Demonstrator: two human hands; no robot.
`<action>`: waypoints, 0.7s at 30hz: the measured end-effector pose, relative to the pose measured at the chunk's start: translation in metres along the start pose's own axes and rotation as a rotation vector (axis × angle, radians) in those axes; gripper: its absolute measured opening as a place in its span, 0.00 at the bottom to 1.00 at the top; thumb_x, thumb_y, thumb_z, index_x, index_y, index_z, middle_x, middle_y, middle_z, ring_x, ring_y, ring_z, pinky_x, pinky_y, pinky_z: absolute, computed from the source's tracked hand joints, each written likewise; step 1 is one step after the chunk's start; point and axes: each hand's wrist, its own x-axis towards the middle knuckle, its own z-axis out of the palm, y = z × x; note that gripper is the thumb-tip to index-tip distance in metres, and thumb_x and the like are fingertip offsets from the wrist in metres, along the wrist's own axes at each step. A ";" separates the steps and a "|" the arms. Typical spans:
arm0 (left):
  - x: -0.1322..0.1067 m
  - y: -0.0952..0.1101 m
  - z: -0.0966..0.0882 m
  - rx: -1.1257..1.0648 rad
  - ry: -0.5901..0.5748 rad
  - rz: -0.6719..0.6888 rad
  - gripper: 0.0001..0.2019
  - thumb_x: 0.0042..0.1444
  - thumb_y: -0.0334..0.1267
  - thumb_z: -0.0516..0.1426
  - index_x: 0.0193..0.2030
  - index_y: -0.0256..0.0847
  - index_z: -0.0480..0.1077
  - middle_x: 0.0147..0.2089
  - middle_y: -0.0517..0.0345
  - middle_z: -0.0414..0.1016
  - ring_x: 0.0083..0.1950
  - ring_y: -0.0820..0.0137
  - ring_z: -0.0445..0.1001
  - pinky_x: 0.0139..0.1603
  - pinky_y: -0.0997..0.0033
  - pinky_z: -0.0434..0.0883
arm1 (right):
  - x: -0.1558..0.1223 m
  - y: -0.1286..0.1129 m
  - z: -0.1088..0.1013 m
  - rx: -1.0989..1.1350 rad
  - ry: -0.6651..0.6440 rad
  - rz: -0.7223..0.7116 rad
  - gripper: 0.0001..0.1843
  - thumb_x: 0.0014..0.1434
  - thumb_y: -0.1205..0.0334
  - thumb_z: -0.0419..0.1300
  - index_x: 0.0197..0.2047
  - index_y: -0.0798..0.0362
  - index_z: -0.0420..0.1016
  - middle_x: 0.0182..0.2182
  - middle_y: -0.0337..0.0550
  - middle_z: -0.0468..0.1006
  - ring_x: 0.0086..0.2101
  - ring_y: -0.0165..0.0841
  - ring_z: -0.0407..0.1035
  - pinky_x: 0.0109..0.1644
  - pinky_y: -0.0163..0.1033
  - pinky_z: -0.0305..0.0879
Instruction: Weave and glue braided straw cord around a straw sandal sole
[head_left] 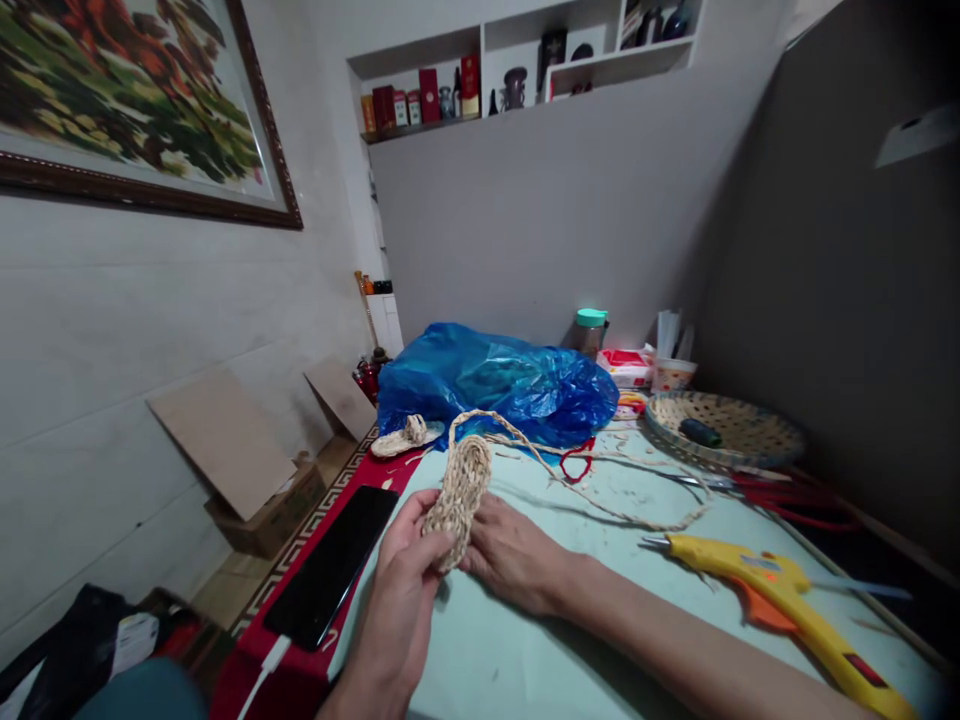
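Note:
Above the near part of the table, a braided straw sole (pixel 466 478) stands tilted, with its rounded end up. My left hand (pixel 409 565) is closed on its lower left side, thumb across the front. Against the lower right edge, my right hand (pixel 517 555) grips the sole too, its fingertips partly hidden behind it. A straw braid (pixel 536 455) runs from the sole's top and loops away to the right over the table. A small straw slipper (pixel 405 439) lies beyond my hands on the left.
A yellow glue gun (pixel 757 565) lies at right, below red-handled scissors (pixel 787 497) and a woven basket (pixel 750 455). A black phone (pixel 334 565) with a white cable rests at left. A blue plastic bag (pixel 495 380) and a green-lidded bottle (pixel 591 330) stand at the back.

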 end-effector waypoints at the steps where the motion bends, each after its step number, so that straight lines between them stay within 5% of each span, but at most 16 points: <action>1: 0.002 0.001 -0.001 -0.011 0.002 0.001 0.16 0.48 0.29 0.60 0.45 0.38 0.72 0.34 0.59 0.76 0.32 0.72 0.70 0.36 0.73 0.69 | -0.008 -0.010 0.002 0.013 -0.021 -0.038 0.19 0.72 0.60 0.55 0.64 0.54 0.67 0.65 0.53 0.65 0.65 0.44 0.57 0.71 0.56 0.52; 3: 0.005 0.004 -0.001 -0.026 0.007 0.009 0.16 0.48 0.29 0.61 0.45 0.38 0.71 0.33 0.60 0.75 0.32 0.73 0.71 0.36 0.74 0.69 | -0.024 -0.031 0.009 0.039 -0.062 -0.092 0.23 0.71 0.56 0.56 0.65 0.56 0.65 0.67 0.56 0.61 0.67 0.45 0.52 0.72 0.53 0.51; 5: 0.007 0.009 0.000 -0.025 0.010 0.020 0.16 0.48 0.29 0.61 0.46 0.37 0.71 0.33 0.60 0.76 0.32 0.73 0.70 0.35 0.75 0.69 | -0.042 -0.049 0.018 0.056 -0.112 -0.143 0.22 0.70 0.51 0.59 0.61 0.54 0.69 0.62 0.53 0.68 0.60 0.46 0.64 0.64 0.56 0.63; 10: 0.007 0.014 0.004 0.020 -0.021 0.006 0.16 0.49 0.29 0.63 0.46 0.38 0.70 0.34 0.59 0.77 0.32 0.74 0.71 0.36 0.75 0.69 | -0.078 -0.060 0.015 0.020 -0.100 0.011 0.15 0.69 0.53 0.60 0.57 0.46 0.73 0.59 0.46 0.71 0.53 0.41 0.70 0.56 0.50 0.72; 15: 0.003 0.010 0.010 0.069 -0.105 -0.024 0.17 0.51 0.30 0.64 0.48 0.39 0.69 0.36 0.59 0.78 0.33 0.74 0.72 0.38 0.75 0.70 | -0.106 -0.038 -0.018 -0.117 0.025 0.433 0.31 0.71 0.57 0.53 0.70 0.69 0.58 0.67 0.77 0.56 0.66 0.65 0.50 0.64 0.76 0.52; 17: 0.002 0.009 0.015 0.088 -0.131 -0.032 0.18 0.51 0.30 0.64 0.49 0.38 0.68 0.37 0.58 0.78 0.34 0.73 0.73 0.38 0.74 0.70 | -0.109 -0.040 -0.015 -0.115 0.022 0.462 0.34 0.68 0.56 0.56 0.68 0.74 0.61 0.66 0.82 0.53 0.66 0.70 0.48 0.63 0.78 0.53; 19: 0.000 0.009 0.021 0.102 -0.149 -0.028 0.17 0.51 0.29 0.63 0.48 0.38 0.68 0.37 0.57 0.79 0.36 0.72 0.74 0.37 0.75 0.70 | -0.107 -0.052 -0.002 -0.057 -0.014 0.363 0.32 0.61 0.55 0.64 0.63 0.66 0.71 0.63 0.73 0.64 0.63 0.66 0.58 0.62 0.69 0.63; 21: -0.004 0.007 0.026 0.118 -0.170 -0.026 0.16 0.51 0.29 0.63 0.47 0.39 0.68 0.36 0.56 0.79 0.37 0.71 0.75 0.37 0.74 0.70 | -0.103 -0.069 0.010 0.006 0.004 0.271 0.19 0.63 0.57 0.62 0.57 0.44 0.77 0.54 0.47 0.79 0.56 0.48 0.72 0.57 0.52 0.74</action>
